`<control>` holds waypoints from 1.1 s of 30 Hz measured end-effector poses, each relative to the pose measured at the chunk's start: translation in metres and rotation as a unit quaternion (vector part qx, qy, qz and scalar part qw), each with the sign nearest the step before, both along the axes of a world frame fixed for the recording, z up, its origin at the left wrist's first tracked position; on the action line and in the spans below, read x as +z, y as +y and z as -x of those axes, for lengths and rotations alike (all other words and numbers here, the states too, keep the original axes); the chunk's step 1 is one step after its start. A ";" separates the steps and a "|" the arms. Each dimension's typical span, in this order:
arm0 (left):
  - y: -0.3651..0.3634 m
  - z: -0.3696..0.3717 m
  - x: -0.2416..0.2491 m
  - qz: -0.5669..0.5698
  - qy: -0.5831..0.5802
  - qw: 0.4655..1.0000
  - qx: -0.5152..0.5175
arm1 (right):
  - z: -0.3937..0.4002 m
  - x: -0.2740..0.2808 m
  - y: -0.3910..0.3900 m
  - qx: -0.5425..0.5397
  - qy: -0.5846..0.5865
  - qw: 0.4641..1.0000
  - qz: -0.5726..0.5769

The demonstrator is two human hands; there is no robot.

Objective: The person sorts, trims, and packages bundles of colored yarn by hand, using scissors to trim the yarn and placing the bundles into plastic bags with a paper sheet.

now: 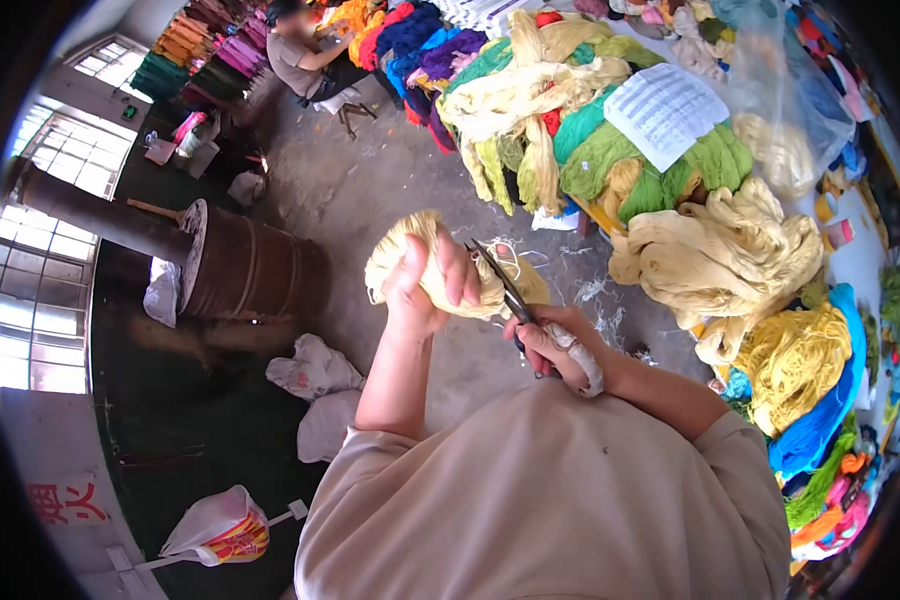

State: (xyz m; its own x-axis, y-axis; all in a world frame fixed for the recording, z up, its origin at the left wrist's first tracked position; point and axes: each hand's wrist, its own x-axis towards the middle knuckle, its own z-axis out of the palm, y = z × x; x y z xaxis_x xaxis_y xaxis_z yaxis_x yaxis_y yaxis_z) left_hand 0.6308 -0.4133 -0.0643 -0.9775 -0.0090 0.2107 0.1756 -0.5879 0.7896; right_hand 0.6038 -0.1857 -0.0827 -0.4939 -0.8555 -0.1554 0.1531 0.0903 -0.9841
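My left hand (432, 285) is closed around a pale cream yarn skein (408, 237), lifted in front of my chest. Loops of the skein bulge out on both sides of the fingers. Dark scissors (511, 284) are gripped in my right hand (562, 345), with a pale wrapped handle curving out past the palm. Their blades point up and to the left, slightly apart, and overlap the skein's right part in this view. Some loose thread ends curl near the blade tips.
A table on the right bears heaped yarn, including a cream pile (730, 250), a yellow bundle (795, 365) and a printed sheet (665, 112). A rusty barrel (245, 262) and white sacks (315, 370) stand left. Another person (305, 60) sits at the back. Thread scraps litter the floor.
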 end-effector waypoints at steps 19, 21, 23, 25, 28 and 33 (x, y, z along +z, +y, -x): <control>0.023 -0.004 -0.023 -0.040 -0.081 0.994 0.053 | -0.004 -0.021 0.003 -0.055 -0.012 0.998 0.004; 0.023 0.006 -0.024 -0.051 -0.015 0.997 0.049 | -0.004 -0.016 0.005 -0.056 -0.054 0.997 0.005; 0.018 0.008 -0.020 -0.041 0.006 0.997 0.068 | -0.003 -0.015 0.006 -0.109 -0.055 0.992 0.022; 0.010 0.010 -0.020 -0.036 0.028 0.994 0.102 | 0.007 -0.023 0.012 -0.150 -0.033 0.985 0.082; 0.018 0.012 -0.014 -0.047 -0.009 0.988 0.144 | 0.029 -0.034 0.004 -0.260 0.169 0.933 0.181; 0.021 0.037 0.006 -0.198 -0.007 0.962 0.188 | 0.028 -0.012 0.018 -0.026 -0.114 0.992 0.050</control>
State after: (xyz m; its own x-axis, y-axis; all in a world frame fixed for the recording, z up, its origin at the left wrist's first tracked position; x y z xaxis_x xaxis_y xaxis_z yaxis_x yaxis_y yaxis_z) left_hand 0.5939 -0.3922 -0.0588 -0.8923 -0.4393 0.1041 0.4251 -0.7398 0.5216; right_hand 0.5755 -0.1679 -0.0949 -0.4993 -0.8466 -0.1843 0.3742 -0.0189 -0.9271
